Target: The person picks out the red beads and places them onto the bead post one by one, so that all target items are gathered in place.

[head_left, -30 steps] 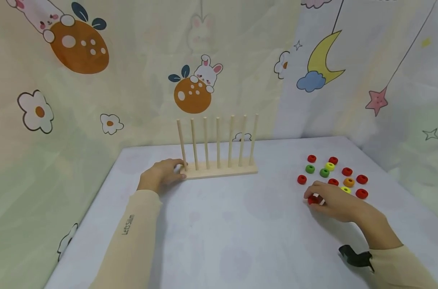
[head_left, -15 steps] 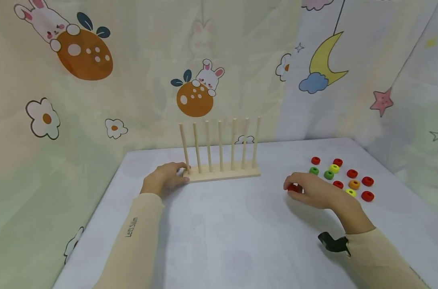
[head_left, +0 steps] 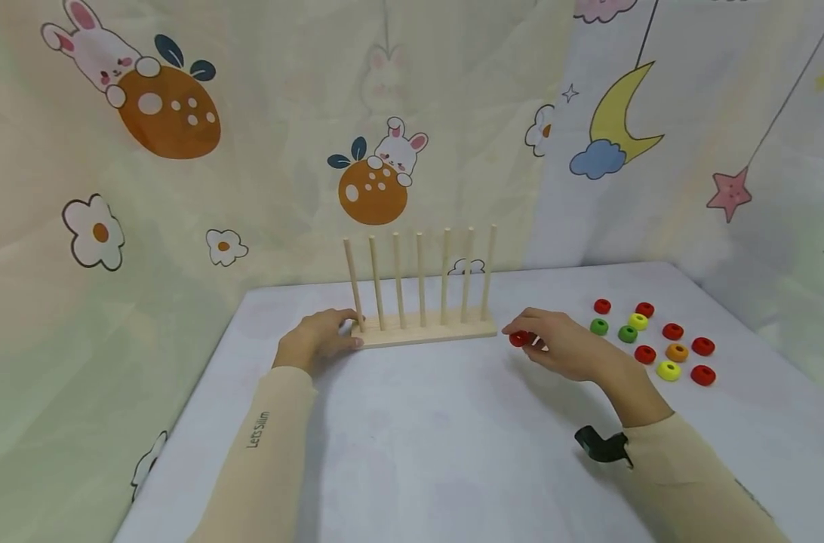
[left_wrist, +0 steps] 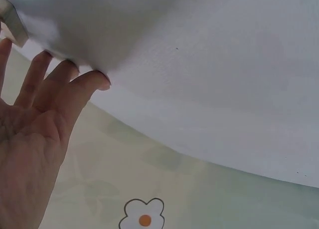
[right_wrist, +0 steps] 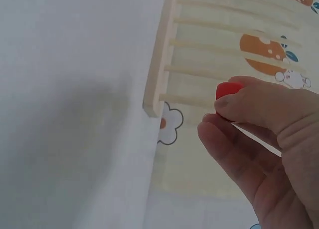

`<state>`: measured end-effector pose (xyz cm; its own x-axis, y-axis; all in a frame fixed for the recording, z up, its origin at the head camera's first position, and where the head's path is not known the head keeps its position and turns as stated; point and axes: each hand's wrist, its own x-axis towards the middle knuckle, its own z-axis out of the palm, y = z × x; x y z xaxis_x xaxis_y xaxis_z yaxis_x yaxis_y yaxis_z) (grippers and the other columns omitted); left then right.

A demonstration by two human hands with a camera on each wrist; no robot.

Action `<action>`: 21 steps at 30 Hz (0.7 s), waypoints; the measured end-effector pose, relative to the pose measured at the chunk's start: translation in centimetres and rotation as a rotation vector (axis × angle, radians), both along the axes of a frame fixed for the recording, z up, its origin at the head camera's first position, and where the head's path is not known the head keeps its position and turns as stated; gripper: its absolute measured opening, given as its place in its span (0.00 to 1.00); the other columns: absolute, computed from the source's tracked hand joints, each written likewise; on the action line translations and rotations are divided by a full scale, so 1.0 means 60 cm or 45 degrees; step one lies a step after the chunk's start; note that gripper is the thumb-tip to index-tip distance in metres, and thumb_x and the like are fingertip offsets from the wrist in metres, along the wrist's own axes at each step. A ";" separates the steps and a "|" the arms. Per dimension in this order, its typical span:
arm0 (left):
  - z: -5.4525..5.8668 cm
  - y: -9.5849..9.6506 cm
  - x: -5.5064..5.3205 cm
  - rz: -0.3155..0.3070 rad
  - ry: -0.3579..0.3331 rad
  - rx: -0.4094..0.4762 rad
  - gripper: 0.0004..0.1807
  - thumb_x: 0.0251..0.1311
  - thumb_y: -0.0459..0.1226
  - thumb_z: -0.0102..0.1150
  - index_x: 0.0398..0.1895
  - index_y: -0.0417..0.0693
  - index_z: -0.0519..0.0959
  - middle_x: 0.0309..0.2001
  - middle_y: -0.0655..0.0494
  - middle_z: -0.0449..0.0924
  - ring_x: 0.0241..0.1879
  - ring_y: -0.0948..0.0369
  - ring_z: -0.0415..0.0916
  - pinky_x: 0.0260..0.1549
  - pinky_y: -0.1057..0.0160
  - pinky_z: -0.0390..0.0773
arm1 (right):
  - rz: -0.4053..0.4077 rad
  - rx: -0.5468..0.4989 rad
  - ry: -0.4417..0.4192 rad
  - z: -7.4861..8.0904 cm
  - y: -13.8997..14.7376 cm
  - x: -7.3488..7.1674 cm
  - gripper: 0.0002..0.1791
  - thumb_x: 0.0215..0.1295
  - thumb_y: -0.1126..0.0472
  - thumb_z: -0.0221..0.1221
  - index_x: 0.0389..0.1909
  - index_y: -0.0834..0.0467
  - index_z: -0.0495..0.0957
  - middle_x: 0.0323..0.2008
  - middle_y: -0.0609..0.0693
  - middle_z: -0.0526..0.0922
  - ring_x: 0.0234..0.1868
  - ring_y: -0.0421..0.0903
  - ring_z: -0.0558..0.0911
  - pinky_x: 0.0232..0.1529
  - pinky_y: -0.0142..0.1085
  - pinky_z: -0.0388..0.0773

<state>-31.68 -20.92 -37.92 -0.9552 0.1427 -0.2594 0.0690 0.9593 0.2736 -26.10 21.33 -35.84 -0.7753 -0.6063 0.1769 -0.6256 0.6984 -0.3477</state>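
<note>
A wooden peg rack with several upright dowels stands toward the back of the table, its dowels bare. My left hand holds the rack's left end, thumb at the front and fingers behind. In the left wrist view only a corner of the rack's base shows, beside the fingers of the left hand. My right hand pinches a red bead between thumb and fingertips, just right of the rack's right end. The right wrist view shows the red bead partly covered by the thumb.
Several loose beads lie at the right of the white table: red ones such as a red bead, green beads, yellow beads and an orange bead. A printed cloth hangs behind the table.
My right hand has carried the red bead leftward and away from me, from beside the loose beads to near the rack's right end. My left hand has stayed on the rack.
</note>
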 end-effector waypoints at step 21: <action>-0.005 -0.007 0.003 0.005 0.042 0.033 0.35 0.68 0.54 0.63 0.76 0.61 0.67 0.75 0.41 0.65 0.75 0.38 0.59 0.66 0.30 0.64 | 0.072 -0.214 0.034 0.023 -0.056 -0.033 0.19 0.66 0.64 0.68 0.57 0.54 0.82 0.45 0.44 0.81 0.42 0.41 0.80 0.40 0.31 0.84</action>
<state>-31.52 -21.34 -38.24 -0.9636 0.1455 -0.2243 0.0748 0.9521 0.2964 -28.07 17.99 -34.46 -0.7344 -0.6089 0.2997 -0.6728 0.5953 -0.4393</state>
